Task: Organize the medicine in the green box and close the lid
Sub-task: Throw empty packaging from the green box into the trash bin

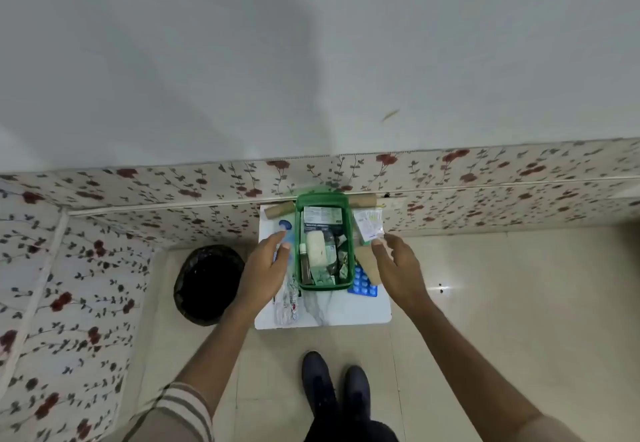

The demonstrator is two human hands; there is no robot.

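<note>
The green box [298, 233] stands open on a small white table [346, 313], filled with several medicine packs, a white roll and a small dark bottle. My left hand [263, 268] hovers just left of the box, fingers spread, over a blue-and-white tube [284, 227]. My right hand [398, 265] is right of the box, its fingertips pinching a small white medicine pack [369, 223]. A blue blister strip [362, 284] lies by the box's right front corner. A clear plastic wrapper [287, 303] lies at the left front. The lid is not clearly seen.
A black waste bin [207, 282] stands on the floor left of the table. Floral-patterned wall panels [138, 192] run behind and to the left. A brown cardboard piece [367, 265] lies right of the box. My dark shoes [332, 393] are in front of the table.
</note>
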